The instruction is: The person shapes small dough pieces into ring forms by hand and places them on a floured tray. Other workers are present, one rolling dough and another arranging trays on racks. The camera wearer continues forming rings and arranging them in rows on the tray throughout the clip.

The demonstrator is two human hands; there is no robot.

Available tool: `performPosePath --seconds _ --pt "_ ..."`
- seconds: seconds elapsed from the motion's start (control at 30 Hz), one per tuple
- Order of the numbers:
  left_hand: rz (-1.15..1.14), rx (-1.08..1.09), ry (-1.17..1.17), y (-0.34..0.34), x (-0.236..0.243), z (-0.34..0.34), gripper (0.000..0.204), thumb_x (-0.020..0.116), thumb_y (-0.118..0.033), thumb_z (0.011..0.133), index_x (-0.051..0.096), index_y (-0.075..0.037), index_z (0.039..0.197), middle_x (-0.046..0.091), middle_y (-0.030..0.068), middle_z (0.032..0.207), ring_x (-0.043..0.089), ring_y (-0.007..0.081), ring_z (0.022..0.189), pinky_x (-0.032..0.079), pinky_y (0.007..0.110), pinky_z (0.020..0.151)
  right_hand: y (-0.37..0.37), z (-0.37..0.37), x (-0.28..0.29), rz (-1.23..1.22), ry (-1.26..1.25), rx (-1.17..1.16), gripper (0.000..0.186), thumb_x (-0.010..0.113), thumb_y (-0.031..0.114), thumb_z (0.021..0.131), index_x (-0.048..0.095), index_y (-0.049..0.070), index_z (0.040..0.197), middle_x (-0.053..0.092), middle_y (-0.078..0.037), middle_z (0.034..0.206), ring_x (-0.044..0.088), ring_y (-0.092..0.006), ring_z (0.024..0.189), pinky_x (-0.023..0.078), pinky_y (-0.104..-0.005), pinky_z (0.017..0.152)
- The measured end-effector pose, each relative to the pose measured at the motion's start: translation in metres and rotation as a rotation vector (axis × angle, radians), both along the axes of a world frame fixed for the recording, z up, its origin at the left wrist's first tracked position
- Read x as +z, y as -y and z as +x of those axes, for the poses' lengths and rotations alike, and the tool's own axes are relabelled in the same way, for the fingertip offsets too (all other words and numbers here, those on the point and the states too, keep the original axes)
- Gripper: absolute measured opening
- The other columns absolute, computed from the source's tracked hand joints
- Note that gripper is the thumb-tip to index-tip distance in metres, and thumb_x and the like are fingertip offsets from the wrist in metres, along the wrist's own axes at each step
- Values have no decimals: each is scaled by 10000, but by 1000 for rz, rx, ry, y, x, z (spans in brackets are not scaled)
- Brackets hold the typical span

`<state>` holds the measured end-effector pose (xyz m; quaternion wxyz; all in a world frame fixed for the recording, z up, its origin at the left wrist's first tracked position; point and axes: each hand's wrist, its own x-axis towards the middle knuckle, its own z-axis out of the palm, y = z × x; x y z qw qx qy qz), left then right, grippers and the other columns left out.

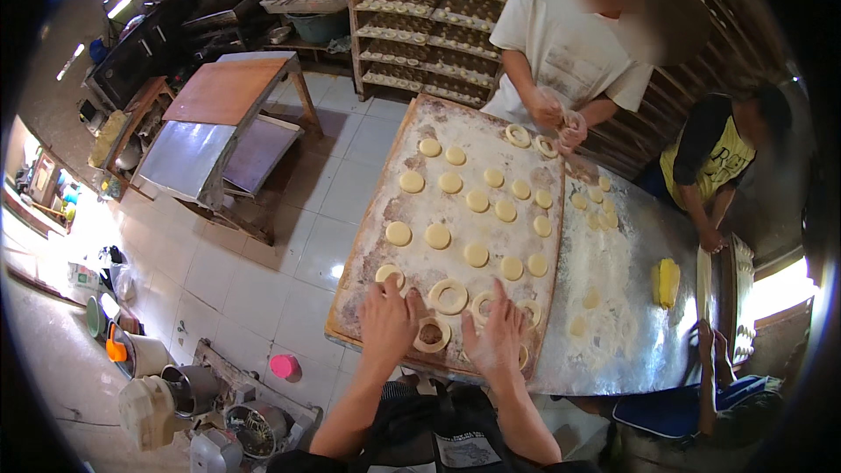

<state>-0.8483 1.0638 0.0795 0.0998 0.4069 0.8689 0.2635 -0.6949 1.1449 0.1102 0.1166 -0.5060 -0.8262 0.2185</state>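
Observation:
At the near edge of a floured wooden board [410,127], my left hand [391,326] lies open with its fingers stretched over a pale dough disc [389,275], partly hiding it. My right hand [497,337], its thumb and fingers apart, is over a dough ring [480,302] and covers part of it. Between my hands lie a larger dough ring [448,297] and, nearer me, another ring [446,335] with the brown board showing through its hole. Several flat dough discs [476,254] are spread farther up the board.
A metal-topped table [631,333] adjoins the board on the right, with flour, dough pieces and a yellow lump [666,284]. Across the board, a person [569,44] works dough by two rings. Other people stand at right. Loaded racks [429,26] line the back; a low table [203,114] stands left.

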Motion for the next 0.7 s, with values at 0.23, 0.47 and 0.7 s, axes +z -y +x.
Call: performPosePath --seconds 0.23,0.47,0.7 --pt "-102 -169 -47 20 -5 25 568 729 -273 812 489 -79 1289 523 175 1075 530 347 998 384 474 815 21 -10 -39 152 200 177 845 746 370 763 359 107 1467 471 -181 1199 431 -381 1185 208 -636 1105" --pt "-158 -180 68 14 -1 30 667 763 -288 759 484 -68 1322 524 184 1120 516 359 1054 380 482 880 18 -2 -34 174 271 189 821 761 354 733 401 138 1438 460 -176 1161 430 -361 1116 272 -570 997" --pt "-91 -86 48 28 -4 20 584 708 -291 844 474 -45 1319 515 198 1151 508 378 1092 395 502 893 15 -10 -23 82 175 213 733 750 331 753 456 149 1400 485 -172 1145 455 -342 1141 323 -560 953"
